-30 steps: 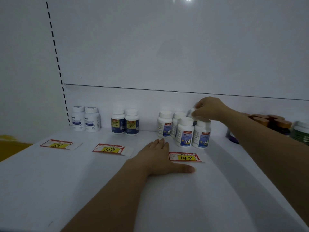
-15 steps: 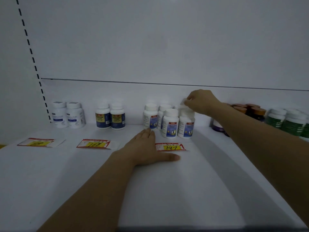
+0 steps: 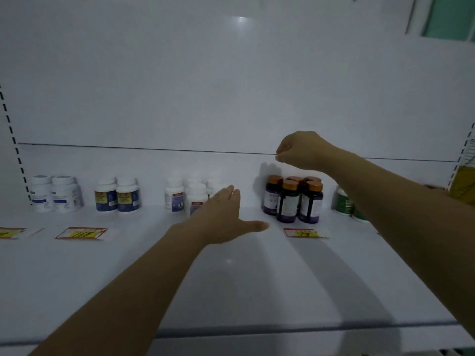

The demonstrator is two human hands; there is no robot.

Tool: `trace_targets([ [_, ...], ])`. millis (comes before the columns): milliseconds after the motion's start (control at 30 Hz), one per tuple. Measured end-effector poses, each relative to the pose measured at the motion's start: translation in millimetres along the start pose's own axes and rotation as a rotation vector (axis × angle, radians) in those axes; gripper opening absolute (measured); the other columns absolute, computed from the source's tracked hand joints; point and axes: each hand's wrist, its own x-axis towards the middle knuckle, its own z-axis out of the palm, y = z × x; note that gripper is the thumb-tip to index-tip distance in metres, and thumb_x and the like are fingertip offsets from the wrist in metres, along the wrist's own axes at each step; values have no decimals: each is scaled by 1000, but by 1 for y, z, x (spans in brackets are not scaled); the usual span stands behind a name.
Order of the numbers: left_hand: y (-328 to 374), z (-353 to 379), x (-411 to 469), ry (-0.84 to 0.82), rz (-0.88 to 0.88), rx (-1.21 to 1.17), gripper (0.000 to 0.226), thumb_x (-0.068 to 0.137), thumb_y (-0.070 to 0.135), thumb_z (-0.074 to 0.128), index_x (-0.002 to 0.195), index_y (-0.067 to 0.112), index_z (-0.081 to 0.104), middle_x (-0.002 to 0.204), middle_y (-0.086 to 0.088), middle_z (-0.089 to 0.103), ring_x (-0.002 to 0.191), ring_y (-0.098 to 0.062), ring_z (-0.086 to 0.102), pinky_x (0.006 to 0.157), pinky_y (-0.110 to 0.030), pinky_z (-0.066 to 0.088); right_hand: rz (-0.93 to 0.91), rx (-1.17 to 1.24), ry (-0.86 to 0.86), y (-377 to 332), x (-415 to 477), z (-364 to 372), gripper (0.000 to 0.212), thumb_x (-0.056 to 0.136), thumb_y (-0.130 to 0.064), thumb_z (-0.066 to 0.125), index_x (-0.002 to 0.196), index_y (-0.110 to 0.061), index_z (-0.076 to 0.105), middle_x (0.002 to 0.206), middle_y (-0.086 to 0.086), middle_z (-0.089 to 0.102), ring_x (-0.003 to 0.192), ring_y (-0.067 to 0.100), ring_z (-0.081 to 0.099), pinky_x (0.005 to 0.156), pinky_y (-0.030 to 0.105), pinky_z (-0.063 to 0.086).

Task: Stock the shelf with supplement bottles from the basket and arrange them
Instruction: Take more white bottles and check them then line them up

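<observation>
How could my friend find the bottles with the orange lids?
Look along the back of the white shelf, right of the middle, below the raised right hand. The dark purple bottles stand bunched behind the price tag marked 78. Only they are dark with coppery orange caps; beside them stand white bottles and green bottles.
</observation>
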Motion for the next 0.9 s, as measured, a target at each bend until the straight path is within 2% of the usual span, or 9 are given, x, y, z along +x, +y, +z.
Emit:
trace_targets([
  [167, 49, 36, 21, -44, -94, -59, 82, 94, 58, 33, 151, 9, 0, 159, -6, -4, 147, -18, -1, 117, -33, 6, -21, -8, -65, 54, 0, 4, 32, 91, -21, 55, 122, -12, 61, 127, 7, 58, 113, 21, 55, 83, 22, 41],
  [333, 69, 58, 44, -47, -199, -17, 70, 100, 49, 26, 150, 7, 3, 159, -8, -2, 147, -20, 1, 117, -32, 5, -76, -18, -124, 78, 7, 24, 41, 94, -30, 53, 132, -14, 52, 135, 8, 52, 119, 24, 51, 88, 25, 40],
  [467, 70, 75, 55, -55, -236, 46, 63, 102, 43, 21, 150, 7, 2, 159, -9, -3, 147, -21, -1, 118, -34, 3, -102, -60, -170, 78, 9, 51, 33, 96, -18, 43, 127, -9, 51, 124, 13, 56, 108, 27, 54, 82, 31, 44],
  [533, 64, 83, 58, -85, -246, 79, 61, 102, 41, 18, 151, 8, 1, 159, -9, -3, 147, -21, -2, 119, -34, 3, -111, -148, -168, 76, 6, 63, 30, 98, -17, 38, 125, -8, 49, 120, 13, 54, 107, 28, 51, 78, 32, 39],
  [600, 59, 88, 61, -113, -254, 100, 60, 102, 41, 16, 151, 9, 0, 159, -9, -3, 147, -22, -2, 119, -35, 3, -126, -195, -118, 78, 5, 73, 29, 99, -18, 38, 126, -9, 44, 121, 14, 47, 108, 30, 45, 81, 33, 33],
  [667, 56, 91, 64, -131, -248, 117, 60, 102, 41, 14, 151, 9, 1, 159, -9, -2, 147, -22, -1, 118, -36, 3, -130, -176, -66, 81, 6, 82, 28, 98, -17, 39, 124, -9, 43, 120, 16, 45, 106, 30, 45, 81, 33, 34],
  [800, 57, 93, 64, -150, -240, 137, 60, 102, 42, 12, 151, 9, 1, 159, -9, -3, 147, -22, -1, 118, -36, 3, -94, -58, -33, 81, 9, 90, 22, 97, -15, 42, 118, -10, 44, 115, 16, 47, 98, 30, 52, 85, 39, 47],
  [900, 56, 93, 63, -147, -236, 134, 60, 102, 42, 12, 151, 9, 0, 159, -8, -3, 147, -22, -2, 119, -36, 2, -59, -1, -37, 80, 11, 90, 22, 96, -15, 44, 118, -11, 47, 114, 15, 48, 95, 28, 50, 83, 37, 47],
])
